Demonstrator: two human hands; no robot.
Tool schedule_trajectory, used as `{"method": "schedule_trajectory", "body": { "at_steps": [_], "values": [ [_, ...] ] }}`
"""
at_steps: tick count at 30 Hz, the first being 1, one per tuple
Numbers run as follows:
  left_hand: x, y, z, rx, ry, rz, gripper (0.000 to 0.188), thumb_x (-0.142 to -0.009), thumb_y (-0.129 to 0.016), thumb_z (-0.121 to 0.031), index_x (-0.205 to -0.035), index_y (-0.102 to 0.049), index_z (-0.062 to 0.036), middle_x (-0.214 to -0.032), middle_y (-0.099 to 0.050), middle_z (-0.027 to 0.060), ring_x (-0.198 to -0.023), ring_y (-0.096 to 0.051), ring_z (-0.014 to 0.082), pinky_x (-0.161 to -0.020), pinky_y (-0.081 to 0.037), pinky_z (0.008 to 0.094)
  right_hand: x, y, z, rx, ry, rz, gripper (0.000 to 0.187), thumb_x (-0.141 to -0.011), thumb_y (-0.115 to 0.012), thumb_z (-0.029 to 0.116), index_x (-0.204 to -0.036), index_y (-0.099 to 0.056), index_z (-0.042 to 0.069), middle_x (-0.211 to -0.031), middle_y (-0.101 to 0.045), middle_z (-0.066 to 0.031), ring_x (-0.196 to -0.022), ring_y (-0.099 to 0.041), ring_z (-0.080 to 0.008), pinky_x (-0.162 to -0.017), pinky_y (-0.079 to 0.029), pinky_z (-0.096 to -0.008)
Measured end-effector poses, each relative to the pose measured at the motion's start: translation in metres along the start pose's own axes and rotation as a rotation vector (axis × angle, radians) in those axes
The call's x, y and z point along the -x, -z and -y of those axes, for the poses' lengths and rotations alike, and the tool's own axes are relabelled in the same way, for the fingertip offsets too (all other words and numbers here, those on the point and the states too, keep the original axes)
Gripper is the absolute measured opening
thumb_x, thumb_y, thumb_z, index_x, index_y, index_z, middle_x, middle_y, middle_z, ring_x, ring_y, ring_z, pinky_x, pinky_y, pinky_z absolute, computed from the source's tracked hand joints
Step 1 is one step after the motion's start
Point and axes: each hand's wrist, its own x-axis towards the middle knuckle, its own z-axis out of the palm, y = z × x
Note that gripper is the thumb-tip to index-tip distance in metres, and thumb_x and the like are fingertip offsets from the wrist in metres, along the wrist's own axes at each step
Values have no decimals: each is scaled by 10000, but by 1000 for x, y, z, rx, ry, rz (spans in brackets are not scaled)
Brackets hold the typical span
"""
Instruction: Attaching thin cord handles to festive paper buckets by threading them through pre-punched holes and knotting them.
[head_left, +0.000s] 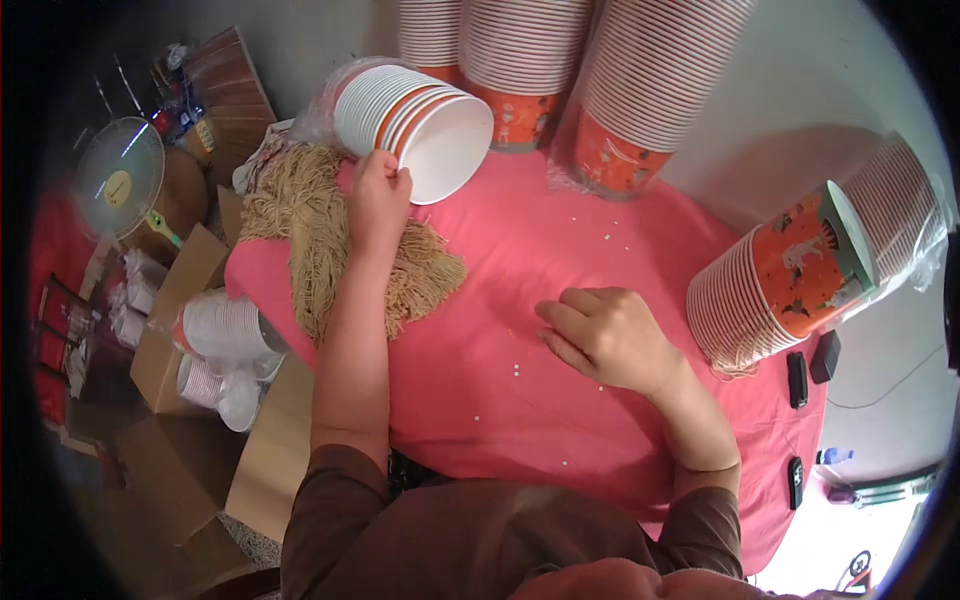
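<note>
A sleeve of nested white and orange paper buckets (450, 150) lies on its side at the back left of the pink-covered table, its open mouth turned toward me. My left hand (378, 205) reaches up to it, fingers closed at the lower rim of the front bucket. Under and beside that forearm lie bundles of tan string (315, 225), partly covered by the arm. Over the middle of the cloth, my right hand (612, 338) is curled with thumb and fingers drawn together. Whatever may be between those fingers is too small or hidden to tell.
Tall stacks of paper buckets (630, 110) stand along the back wall. Another stack (790, 270) is on the right, with string at its base. Two small black objects (796, 380) lie near the right edge. Cardboard boxes (265, 450) and a fan (120, 180) are at left.
</note>
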Motion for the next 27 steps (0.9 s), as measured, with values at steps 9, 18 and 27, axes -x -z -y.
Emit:
{"method": "schedule_trajectory", "body": {
  "at_steps": [9,18,27],
  "values": [
    [12,12,-55,-150,-110,64,168,-774,-633,-66,-871,-503,-27,-1104,-590,195,-868,-630,417,-697,-524,492,5,-7,-17,-8,-30,-31,217,-804,-714,123,-989,-648,28,-776,-595,-105,-634,-615,-285,-555,-502,-401],
    [34,5,-86,154,-126,225,241,-770,-647,-15,-914,-455,-43,-1419,-434,337,-1132,-590,461,-790,-551,463,9,-10,-18,51,-121,-117,388,-803,-706,139,-1153,-603,9,-1022,-592,-161,-917,-624,-335,-786,-532,-416],
    [71,-6,-125,192,-292,361,422,-775,-684,22,-1114,-439,-34,-1480,-357,342,-1122,-609,437,-757,-569,404,12,-28,-28,-193,-260,-69,534,-825,-715,147,-1293,-509,-8,-1247,-559,-230,-1130,-571,-397,-965,-470,-462]
  ]
}}
